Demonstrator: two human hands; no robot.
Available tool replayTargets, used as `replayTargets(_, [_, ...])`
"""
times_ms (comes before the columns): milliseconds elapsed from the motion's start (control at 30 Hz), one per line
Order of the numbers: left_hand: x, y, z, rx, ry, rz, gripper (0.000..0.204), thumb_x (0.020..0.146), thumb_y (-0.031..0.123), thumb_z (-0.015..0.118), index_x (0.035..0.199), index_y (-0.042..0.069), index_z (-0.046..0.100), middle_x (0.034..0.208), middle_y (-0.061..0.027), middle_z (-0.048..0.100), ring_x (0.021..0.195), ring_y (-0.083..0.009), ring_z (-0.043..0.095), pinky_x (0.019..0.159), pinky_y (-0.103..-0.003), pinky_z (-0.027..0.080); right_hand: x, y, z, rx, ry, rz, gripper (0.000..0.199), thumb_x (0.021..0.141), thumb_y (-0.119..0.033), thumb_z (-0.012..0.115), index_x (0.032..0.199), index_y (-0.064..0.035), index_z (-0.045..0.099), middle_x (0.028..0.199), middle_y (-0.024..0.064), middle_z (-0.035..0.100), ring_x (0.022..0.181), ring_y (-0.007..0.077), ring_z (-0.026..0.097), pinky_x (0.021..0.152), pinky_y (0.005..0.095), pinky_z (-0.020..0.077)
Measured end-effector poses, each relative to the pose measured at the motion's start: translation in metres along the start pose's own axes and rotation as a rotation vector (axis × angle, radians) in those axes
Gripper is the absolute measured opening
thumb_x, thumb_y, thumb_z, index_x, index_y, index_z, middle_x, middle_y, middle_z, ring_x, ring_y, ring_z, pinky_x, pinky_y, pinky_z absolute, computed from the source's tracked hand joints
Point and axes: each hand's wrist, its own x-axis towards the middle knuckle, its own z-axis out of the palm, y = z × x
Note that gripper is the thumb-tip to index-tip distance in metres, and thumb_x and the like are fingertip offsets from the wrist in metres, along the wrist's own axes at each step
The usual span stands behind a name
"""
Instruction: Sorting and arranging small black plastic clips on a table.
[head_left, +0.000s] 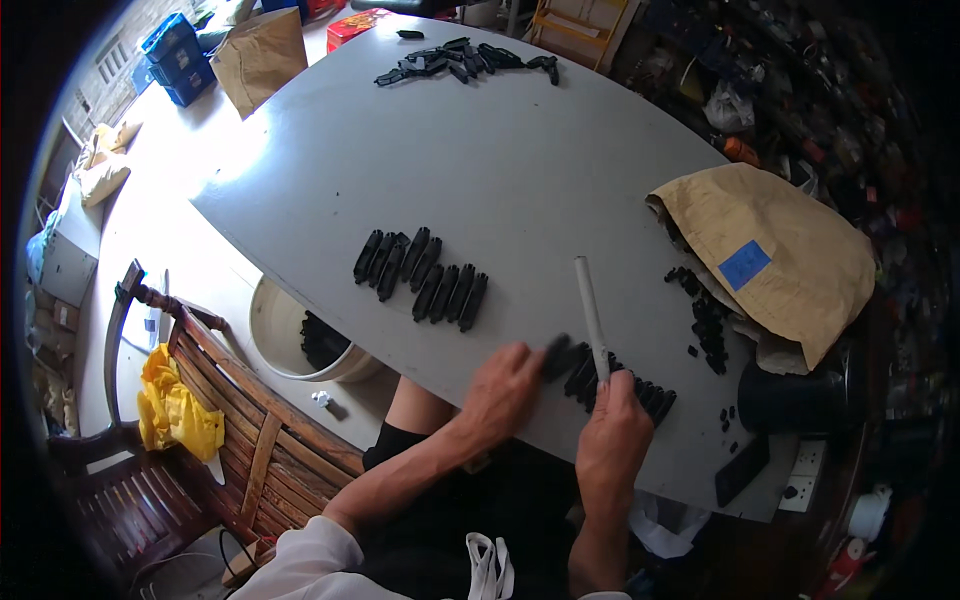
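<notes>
My right hand (614, 425) is closed round the lower end of a slim, pale grey-white rod (589, 305), which points away from me over the table. Under it lies a row of black plastic parts (655, 400), partly covered by the hand. My left hand (503, 392) is just left of that row, fingers curled, with a motion-blurred black plastic part (558, 358) at the fingertips. Further left, several similar parts stand side by side in two groups, a back group (388, 262) and a front group (452, 296).
A heap of black parts (465, 60) lies at the table's far end. On the right, a brown paper bag (800, 260) lies beside small black pieces (705, 325) and a dark phone-like slab (742, 470). Left of the table stand a white bucket (275, 335) and a wooden chair (225, 400).
</notes>
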Motion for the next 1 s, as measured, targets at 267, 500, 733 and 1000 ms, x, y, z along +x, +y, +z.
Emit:
replayTargets(267, [0.029, -0.017, -0.043, 0.462, 0.269, -0.178, 0.037, 0.069, 0.005, 0.068, 0.104, 0.003, 0.058, 0.095, -0.0123, 0.05, 0.091, -0.0291, 0.05, 0.078, -0.042, 0.041, -0.006, 0.006, 0.001, 0.055, -0.057, 0.05, 0.014, 0.097, -0.012, 0.046, 0.088, -0.0009, 0.047, 0.075, 0.0204, 0.058, 0.07, 0.0388, 0.059, 0.058, 0.0459, 0.044])
replayTargets(500, [0.009, 0.003, -0.028, 0.221, 0.204, -0.111, 0.026, 0.071, 0.002, 0.062, 0.097, 0.001, 0.057, 0.094, -0.0136, 0.051, 0.086, -0.0302, 0.051, 0.073, -0.038, 0.043, -0.01, 0.009, 0.023, 0.003, -0.17, -0.017, 0.015, 0.095, -0.012, 0.048, 0.086, -0.0004, 0.047, 0.077, 0.021, 0.059, 0.074, 0.0407, 0.06, 0.06, 0.0466, 0.0443])
replayTargets(733, [0.002, 0.003, -0.024, 0.159, 0.205, -0.134, 0.028, 0.069, 0.0, 0.063, 0.095, 0.002, 0.057, 0.09, -0.0134, 0.052, 0.084, -0.0315, 0.053, 0.071, -0.04, 0.045, -0.008, 0.002, 0.021, -0.009, -0.193, -0.001, 0.01, 0.093, -0.008, 0.051, 0.089, 0.0004, 0.048, 0.08, 0.0218, 0.059, 0.078, 0.0415, 0.06, 0.063, 0.0465, 0.0459])
replayTargets(1000, [0.0, 0.001, -0.021, 0.127, 0.235, -0.118, 0.025, 0.069, 0.002, 0.065, 0.094, 0.001, 0.059, 0.087, -0.012, 0.054, 0.083, -0.0311, 0.054, 0.069, -0.04, 0.045, -0.016, -0.004, 0.034, -0.147, -0.241, -0.033, 0.006, 0.091, -0.004, 0.047, 0.092, -0.0023, 0.052, 0.083, 0.0204, 0.061, 0.081, 0.0395, 0.063, 0.067, 0.0456, 0.0497])
